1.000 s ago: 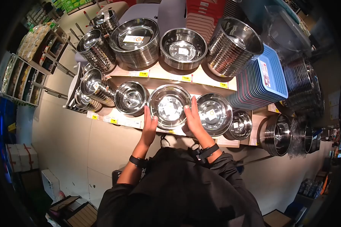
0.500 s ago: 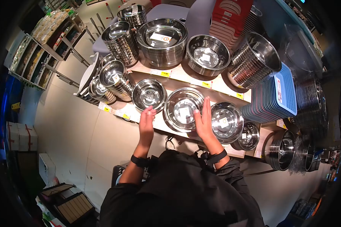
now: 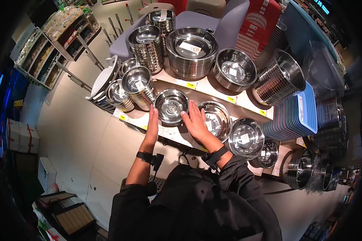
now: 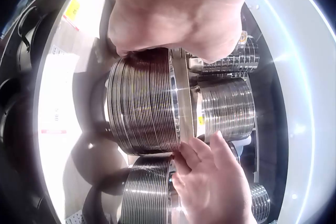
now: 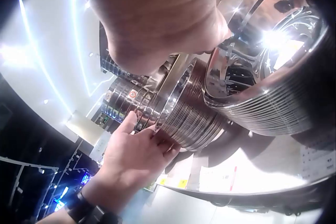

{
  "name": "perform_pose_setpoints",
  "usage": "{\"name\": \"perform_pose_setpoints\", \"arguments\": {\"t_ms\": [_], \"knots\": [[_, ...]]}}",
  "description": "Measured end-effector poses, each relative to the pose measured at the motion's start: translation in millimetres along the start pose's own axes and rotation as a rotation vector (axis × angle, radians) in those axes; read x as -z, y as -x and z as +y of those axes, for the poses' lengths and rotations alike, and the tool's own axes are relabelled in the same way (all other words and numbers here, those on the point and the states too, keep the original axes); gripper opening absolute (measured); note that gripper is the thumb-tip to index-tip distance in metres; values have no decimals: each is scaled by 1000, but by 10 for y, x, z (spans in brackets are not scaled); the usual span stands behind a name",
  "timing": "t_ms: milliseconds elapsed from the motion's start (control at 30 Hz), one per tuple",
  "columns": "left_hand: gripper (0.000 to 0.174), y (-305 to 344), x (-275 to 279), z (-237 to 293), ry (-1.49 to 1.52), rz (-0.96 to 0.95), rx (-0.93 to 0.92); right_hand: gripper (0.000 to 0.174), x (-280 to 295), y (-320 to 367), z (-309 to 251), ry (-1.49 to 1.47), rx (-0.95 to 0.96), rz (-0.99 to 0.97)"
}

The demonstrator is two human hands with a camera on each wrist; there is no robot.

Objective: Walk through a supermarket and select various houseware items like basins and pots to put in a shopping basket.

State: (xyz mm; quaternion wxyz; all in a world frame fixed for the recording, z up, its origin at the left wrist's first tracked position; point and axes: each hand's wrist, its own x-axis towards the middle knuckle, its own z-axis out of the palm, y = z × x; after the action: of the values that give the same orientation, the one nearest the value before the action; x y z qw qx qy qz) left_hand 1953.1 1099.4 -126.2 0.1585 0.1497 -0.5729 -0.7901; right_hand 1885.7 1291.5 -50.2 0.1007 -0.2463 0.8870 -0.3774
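A stack of steel bowls stands on the lower shelf, with one of my hands at each side. My left hand is upright along its left side, fingers straight. On the other side, my right hand has its fingers extended along the rim, thumb over the near edge. The left wrist view shows the nested rims of the bowl stack between the hands. A wider stack of steel basins sits directly right, partly covered by my right hand. To the left is a stack of smaller bowls.
On the upper shelf are stacks of large basins, deeper basins and tall pots. Blue baskets are piled at the right. Price labels line the shelf edge. Another basin stack stands farther right.
Both hands have moved left, from the sides of the wide basin stack to the sides of the smaller bowl stack. The head view has shifted, so the shelves appear farther right.
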Motion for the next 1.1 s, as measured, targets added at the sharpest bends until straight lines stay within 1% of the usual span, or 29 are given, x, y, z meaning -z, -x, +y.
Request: {"name": "perform_pose_setpoints", "arguments": {"t_ms": [100,467,533,600,700,833,900,1033,1100], "knots": [[68,-8,37,-77,22,3,30,72,-1,-33,-18,29,0,-38],[67,89,-13,-127,109,37,168,73,-85,-113,69,17,2,7],[67,133,-103,-7,125,38,190,73,-73,-127,82,49,-3,7],[64,140,-163,-3,108,18,163,73,-73,-161,101,80,-12,8],[56,97,-147,-117,203,5,133,73,-68,-218,102,131,17,7],[55,100,-130,-87,220,15,159,72,1,-227,12,187,-10,-12],[55,103,-127,-47,247,-33,160,71,12,-217,-6,214,-11,-17],[58,156,-164,96,215,-62,162,71,-11,-215,0,213,1,5],[54,194,-190,163,183,-20,190,71,-12,-219,16,217,10,17]]}}
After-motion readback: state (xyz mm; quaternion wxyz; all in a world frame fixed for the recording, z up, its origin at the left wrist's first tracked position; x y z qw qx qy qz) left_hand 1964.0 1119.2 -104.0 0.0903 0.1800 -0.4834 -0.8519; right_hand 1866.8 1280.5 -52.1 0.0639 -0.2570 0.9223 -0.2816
